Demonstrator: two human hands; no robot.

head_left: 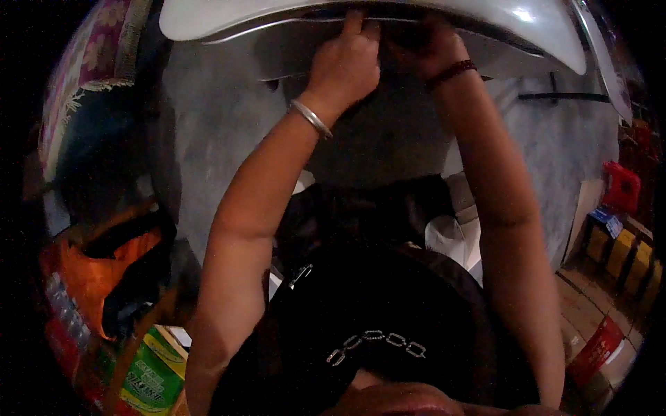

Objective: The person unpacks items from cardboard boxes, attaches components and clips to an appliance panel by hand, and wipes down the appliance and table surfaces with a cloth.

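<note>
A glossy white curved panel [263, 12] spans the top of the head view, with a dark gap under its lower edge. My left hand [347, 62], a silver bangle at its wrist, reaches up to this gap. One finger points into the gap while the others are curled; whatever they may grip is hidden. My right hand [440, 52], with a dark beaded bracelet, is beside it at the same gap. Its fingers are lost in shadow, so I cannot see whether they hold anything.
Grey floor [555, 145] lies below the panel. On the left are an orange bag [87, 277] and a green box [152, 374]. Yellow packages [621, 249], a red item [622, 187] and cartons [583, 305] stand on the right. A fringed cloth [97, 48] hangs upper left.
</note>
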